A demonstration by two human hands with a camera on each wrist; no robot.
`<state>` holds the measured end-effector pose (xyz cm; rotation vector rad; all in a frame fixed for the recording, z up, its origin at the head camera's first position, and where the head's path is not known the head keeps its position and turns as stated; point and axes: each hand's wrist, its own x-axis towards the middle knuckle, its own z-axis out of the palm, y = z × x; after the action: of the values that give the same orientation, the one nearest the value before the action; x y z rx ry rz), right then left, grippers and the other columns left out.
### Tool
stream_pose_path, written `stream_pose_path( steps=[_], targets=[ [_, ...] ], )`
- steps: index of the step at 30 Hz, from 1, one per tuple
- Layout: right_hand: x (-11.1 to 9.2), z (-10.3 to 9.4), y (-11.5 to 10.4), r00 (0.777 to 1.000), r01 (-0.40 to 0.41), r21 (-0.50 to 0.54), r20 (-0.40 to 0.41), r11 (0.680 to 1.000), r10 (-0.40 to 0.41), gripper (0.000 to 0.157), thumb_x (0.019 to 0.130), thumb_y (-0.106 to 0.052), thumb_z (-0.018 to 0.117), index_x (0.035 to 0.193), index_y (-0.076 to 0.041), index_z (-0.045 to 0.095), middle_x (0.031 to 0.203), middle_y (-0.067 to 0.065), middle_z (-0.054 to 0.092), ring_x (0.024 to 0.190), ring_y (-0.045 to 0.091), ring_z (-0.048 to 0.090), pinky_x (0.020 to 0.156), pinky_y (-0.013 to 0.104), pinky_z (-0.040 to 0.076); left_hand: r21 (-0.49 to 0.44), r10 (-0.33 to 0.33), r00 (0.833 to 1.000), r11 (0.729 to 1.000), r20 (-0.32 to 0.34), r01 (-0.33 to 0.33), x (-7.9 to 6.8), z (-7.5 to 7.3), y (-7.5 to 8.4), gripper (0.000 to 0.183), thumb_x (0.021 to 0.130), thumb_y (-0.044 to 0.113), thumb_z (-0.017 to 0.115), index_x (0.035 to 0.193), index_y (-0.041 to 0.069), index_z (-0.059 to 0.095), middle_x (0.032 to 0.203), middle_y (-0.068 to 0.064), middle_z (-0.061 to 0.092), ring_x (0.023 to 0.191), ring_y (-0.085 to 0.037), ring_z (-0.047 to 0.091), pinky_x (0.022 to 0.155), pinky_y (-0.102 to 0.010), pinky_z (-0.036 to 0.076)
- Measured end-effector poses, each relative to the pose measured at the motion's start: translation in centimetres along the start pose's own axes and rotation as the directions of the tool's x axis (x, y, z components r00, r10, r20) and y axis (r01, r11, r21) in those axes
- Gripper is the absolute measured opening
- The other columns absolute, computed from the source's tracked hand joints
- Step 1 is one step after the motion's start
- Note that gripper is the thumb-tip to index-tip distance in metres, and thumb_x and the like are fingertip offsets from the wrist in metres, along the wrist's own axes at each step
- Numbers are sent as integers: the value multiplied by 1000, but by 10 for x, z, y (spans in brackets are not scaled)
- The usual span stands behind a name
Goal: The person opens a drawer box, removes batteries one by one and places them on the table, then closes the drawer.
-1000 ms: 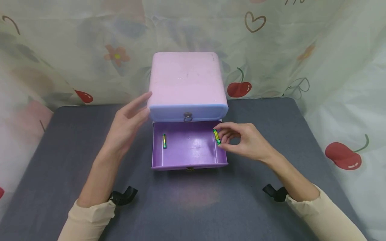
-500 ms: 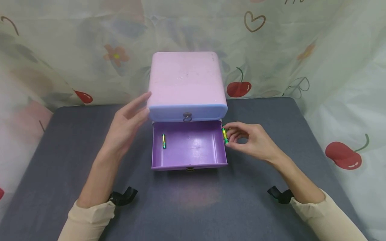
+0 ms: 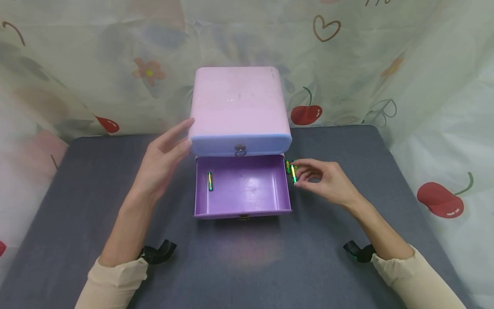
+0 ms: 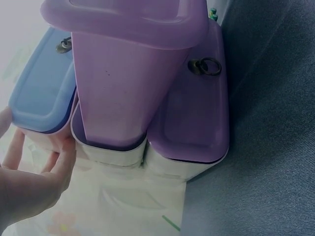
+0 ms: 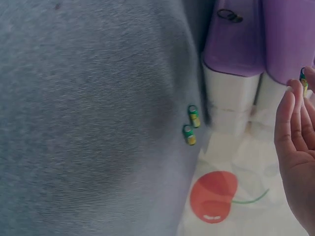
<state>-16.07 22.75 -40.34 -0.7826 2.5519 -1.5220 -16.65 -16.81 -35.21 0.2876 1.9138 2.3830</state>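
A small drawer cabinet [image 3: 239,101] with a pink top and a blue top drawer [image 3: 212,145] stands at the back of the table. Its purple middle drawer [image 3: 243,184] is pulled out, and one green and yellow battery [image 3: 210,181] lies inside at the left. My left hand [image 3: 162,161] rests its extended fingertips against the cabinet's left side. Just right of the pulled-out drawer, my right hand [image 3: 326,180] pinches another battery [image 3: 294,174] between thumb and fingers. Two more batteries [image 5: 192,125] lie on the tabletop beside the cabinet in the right wrist view.
Below the pulled-out drawer, a purple bottom drawer [image 4: 192,108] with a ring pull is closed. A dark grey cloth [image 3: 243,266] covers the table. A printed curtain [image 3: 239,34] hangs directly behind the cabinet and along both sides.
My right hand has carried the pinched battery rightward, from over the drawer's right edge to outside it, and slightly down. My left hand and the drawer have stayed put.
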Motion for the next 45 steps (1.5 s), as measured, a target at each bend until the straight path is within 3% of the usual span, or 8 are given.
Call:
stream_pose_path(
  steps=[11,23,32,38,45],
  targets=[
    [-4,1,20,996,-89,58,-5,994,90,43,84,6,75,124,8,61,95,13,69,81,17,67,74,29,57,5,3,1000,1000,-2,-3,0,0,0,49,98,8,62,145,9,51,153,-11,40,132,-24,50,112,-31,35],
    [-7,9,41,989,-146,70,45,987,143,42,86,0,76,125,6,62,96,15,70,83,20,68,74,26,57,6,22,1000,1000,-9,-22,1,-1,-2,48,97,7,63,145,10,53,152,-11,43,128,-21,53,108,-28,38],
    [-6,15,51,975,-215,-18,58,976,216,39,86,-3,76,122,4,64,93,11,71,82,19,70,71,21,55,24,10,1000,1000,-14,-10,1,-1,-2,48,98,9,63,145,11,52,152,-10,42,129,-21,52,111,-30,36],
    [-4,19,57,966,-244,-61,72,968,248,39,86,1,74,122,8,63,92,14,72,83,27,70,69,19,52,33,13,1000,999,-10,-13,1,-1,-2,48,99,10,62,145,10,52,151,-11,43,128,-20,53,110,-29,37],
    [-2,18,60,963,-249,-46,98,967,252,38,87,-7,76,123,0,65,88,5,72,80,17,70,70,20,52,22,14,1000,1000,-8,-14,0,0,-1,48,99,9,62,146,8,51,152,-10,42,130,-21,52,109,-28,37]
  ],
)
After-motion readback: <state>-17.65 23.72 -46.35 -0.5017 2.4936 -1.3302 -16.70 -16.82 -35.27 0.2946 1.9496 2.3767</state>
